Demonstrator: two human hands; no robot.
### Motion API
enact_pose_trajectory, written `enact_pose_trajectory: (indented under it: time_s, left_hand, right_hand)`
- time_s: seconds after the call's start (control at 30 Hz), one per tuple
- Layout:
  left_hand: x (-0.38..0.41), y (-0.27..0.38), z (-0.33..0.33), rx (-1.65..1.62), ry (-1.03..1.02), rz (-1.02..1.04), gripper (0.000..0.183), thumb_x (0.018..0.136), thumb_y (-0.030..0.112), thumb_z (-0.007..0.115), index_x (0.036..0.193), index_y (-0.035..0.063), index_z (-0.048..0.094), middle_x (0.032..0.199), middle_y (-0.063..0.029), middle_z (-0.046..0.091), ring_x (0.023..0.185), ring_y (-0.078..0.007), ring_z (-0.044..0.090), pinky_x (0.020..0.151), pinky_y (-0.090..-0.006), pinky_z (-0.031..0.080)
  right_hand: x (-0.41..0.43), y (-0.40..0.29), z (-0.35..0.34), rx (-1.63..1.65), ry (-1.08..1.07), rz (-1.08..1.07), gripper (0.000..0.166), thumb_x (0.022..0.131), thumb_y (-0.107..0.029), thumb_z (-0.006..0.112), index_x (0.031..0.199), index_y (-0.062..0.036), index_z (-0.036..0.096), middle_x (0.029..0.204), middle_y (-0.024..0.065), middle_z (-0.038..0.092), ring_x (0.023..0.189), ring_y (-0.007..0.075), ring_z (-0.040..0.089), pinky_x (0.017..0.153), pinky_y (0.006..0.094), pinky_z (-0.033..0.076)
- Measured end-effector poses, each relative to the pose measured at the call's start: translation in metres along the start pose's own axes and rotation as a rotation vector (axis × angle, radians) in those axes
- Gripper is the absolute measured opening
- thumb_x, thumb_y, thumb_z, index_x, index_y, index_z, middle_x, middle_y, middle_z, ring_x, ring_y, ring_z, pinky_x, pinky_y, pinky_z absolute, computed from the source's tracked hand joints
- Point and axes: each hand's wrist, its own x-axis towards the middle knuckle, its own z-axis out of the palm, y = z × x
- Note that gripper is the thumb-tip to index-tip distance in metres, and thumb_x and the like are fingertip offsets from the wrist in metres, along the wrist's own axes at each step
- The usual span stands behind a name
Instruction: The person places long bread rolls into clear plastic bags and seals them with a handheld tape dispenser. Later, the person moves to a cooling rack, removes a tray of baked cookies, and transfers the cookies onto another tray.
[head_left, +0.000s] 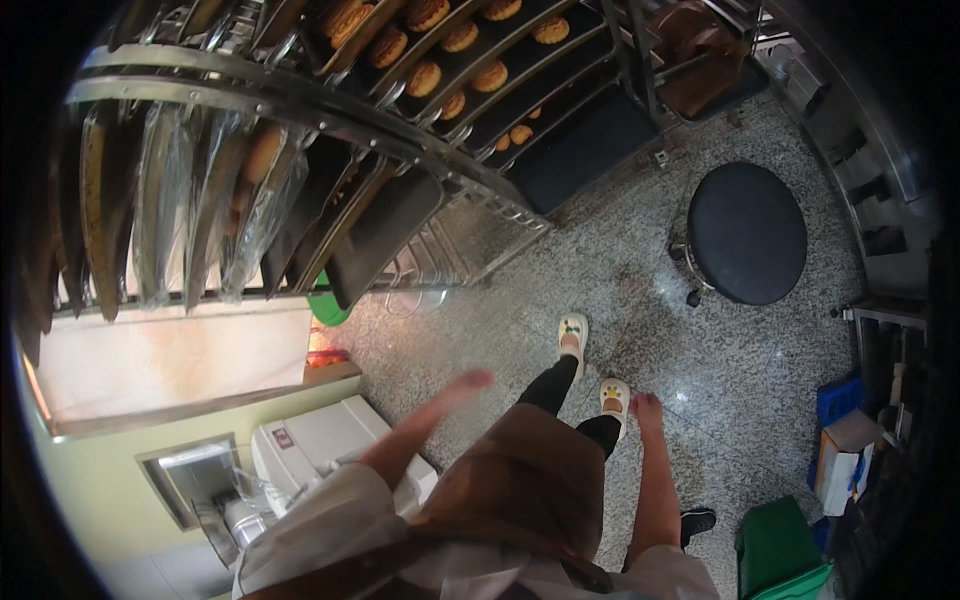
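My left hand (474, 379) hangs out over the speckled floor (457, 352), blurred, with nothing visible in it. Down beside my right shoe (615, 401) is my right hand (646, 406), its fingers looking curled and no object showing. How far the fingers of either hand are closed is unclear. A brown apron (525, 472) covers my front. Ahead on the left stands a metal tray rack (442, 161). Its upper part holds dark baking trays (585, 150), some carrying golden-brown baked rounds (487, 75). Several trays nearer the left are wrapped in clear plastic (262, 225).
A round black stool (747, 234) on casters stands ahead to the right. At left sits a white machine (345, 435) by the wall. A green bin (780, 551), an open carton (844, 461) and a blue container (838, 397) line the right. Another person's black shoe (697, 523) shows behind my right arm.
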Motion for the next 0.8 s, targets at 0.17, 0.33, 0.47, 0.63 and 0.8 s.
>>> enact_pose_trajectory:
  time_s: [0.17,0.33,0.47,0.63,0.8]
  left_hand:
    - [-0.014,-0.029,0.123,0.533,0.04,-0.167,0.087,0.085,0.059,0.049,0.146,0.0041,0.019,0.138,-0.0309,0.035,0.124,-0.0476,0.04,0.095,-0.0552,0.041]
    - [0.004,0.037,0.072,0.664,0.044,-0.114,0.09,0.084,0.061,0.05,0.147,0.0064,0.016,0.138,-0.0281,0.035,0.123,-0.045,0.041,0.093,-0.0562,0.042]
    - [0.02,0.035,0.035,0.632,-0.018,-0.157,0.089,0.085,0.06,0.05,0.146,0.0059,0.016,0.138,-0.028,0.034,0.122,-0.0455,0.042,0.094,-0.0543,0.042]
    - [0.039,0.039,0.005,0.621,-0.026,-0.124,0.089,0.085,0.059,0.051,0.146,0.0056,0.015,0.138,-0.0278,0.035,0.118,-0.0454,0.045,0.095,-0.0531,0.041]
    - [0.051,0.036,-0.014,0.692,-0.045,-0.053,0.089,0.085,0.059,0.051,0.146,0.0044,0.015,0.137,-0.0282,0.034,0.118,-0.045,0.045,0.096,-0.0519,0.041]
  right_hand:
    - [0.158,-0.214,0.025,0.354,-0.337,0.023,0.027,0.09,-0.028,0.048,0.077,-0.0076,0.061,0.068,0.0041,0.059,0.06,0.0146,0.052,0.057,0.03,0.04]
    - [0.257,-0.37,0.09,0.838,-0.247,0.128,0.033,0.091,-0.033,0.054,0.106,-0.004,0.058,0.094,0.0084,0.063,0.088,0.0204,0.063,0.073,0.0321,0.047]
    - [0.337,-0.458,0.137,1.104,-0.245,0.179,0.042,0.092,-0.03,0.055,0.126,-0.0064,0.048,0.125,0.01,0.053,0.116,0.0215,0.051,0.095,0.0359,0.041]
    - [0.401,-0.517,0.168,1.239,-0.088,0.184,0.048,0.092,-0.025,0.058,0.13,-0.0008,0.042,0.127,0.0108,0.053,0.119,0.0238,0.049,0.101,0.0373,0.038]
    - [0.417,-0.507,0.171,1.157,-0.14,0.201,0.04,0.09,-0.017,0.056,0.127,-0.0041,0.046,0.115,0.0058,0.058,0.102,0.021,0.058,0.086,0.0321,0.045]
